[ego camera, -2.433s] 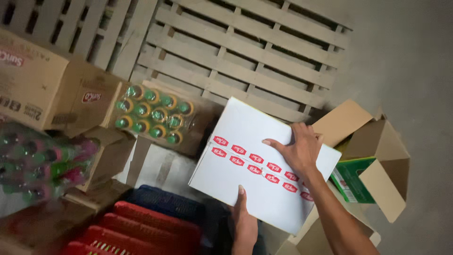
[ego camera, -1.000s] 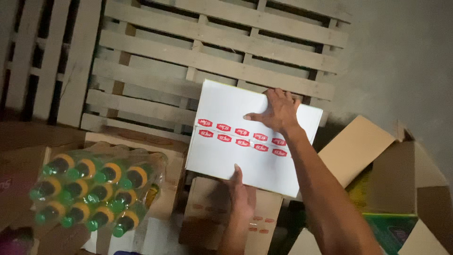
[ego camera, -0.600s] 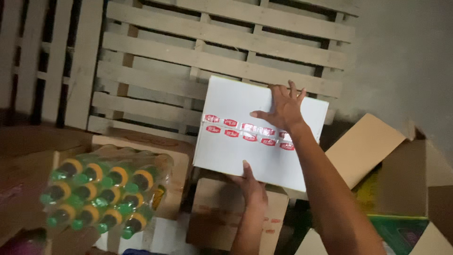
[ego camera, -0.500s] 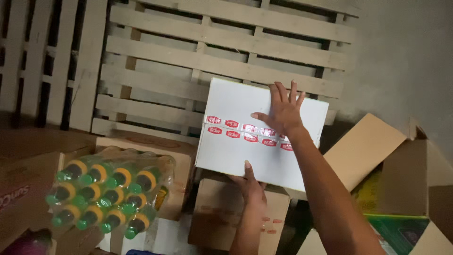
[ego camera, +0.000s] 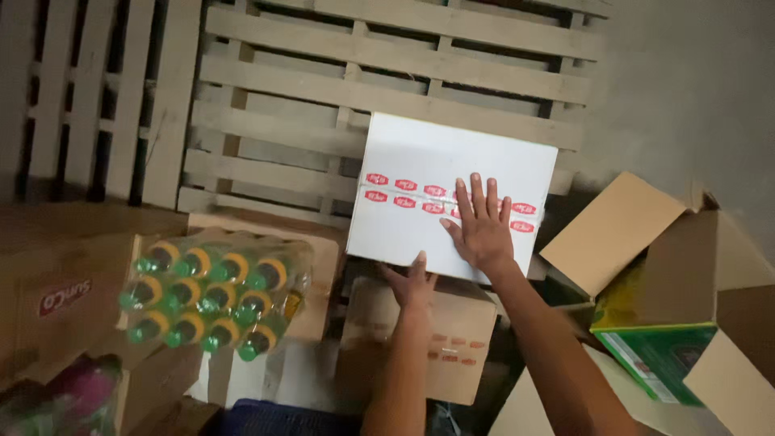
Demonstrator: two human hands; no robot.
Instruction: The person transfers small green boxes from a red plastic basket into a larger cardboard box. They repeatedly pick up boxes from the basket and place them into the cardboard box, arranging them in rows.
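A white carton [ego camera: 420, 165] sealed with a strip of tape bearing red marks lies flat against the wooden pallet [ego camera: 387, 89], resting above a brown carton [ego camera: 440, 347]. My right hand [ego camera: 479, 226] lies flat on the white carton's top with fingers spread. My left hand [ego camera: 412, 282] touches the carton's near edge with the fingers under it. Neither hand grips it.
A shrink-wrapped pack of green-capped bottles [ego camera: 214, 295] sits on brown cartons [ego camera: 64, 299] at the left. An open brown carton with a green box inside [ego camera: 662, 355] stands at the right. Grey floor [ego camera: 686, 97] lies beyond the pallet.
The white carton has gone from being held up to lying on the pallet, a little farther away. My right hand slid from its far edge to its middle.
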